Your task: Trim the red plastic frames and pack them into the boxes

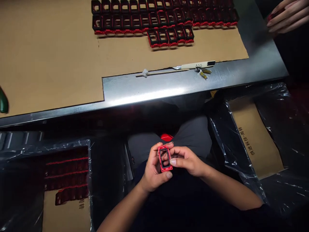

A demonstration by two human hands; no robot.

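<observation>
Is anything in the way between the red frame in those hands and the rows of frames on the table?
Nothing tall: from the frame, held by left hand and right hand, the path crosses the table's steel edge, where a thin stick lies flat, then cardboard up to the rows.

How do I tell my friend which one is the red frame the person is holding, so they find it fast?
Start at the steel table edge and look down toward the person's lap. There, the left hand and right hand hold a small red-and-black rectangular frame. It's the one held up in the hands, while the other frames lie in rows.
</observation>
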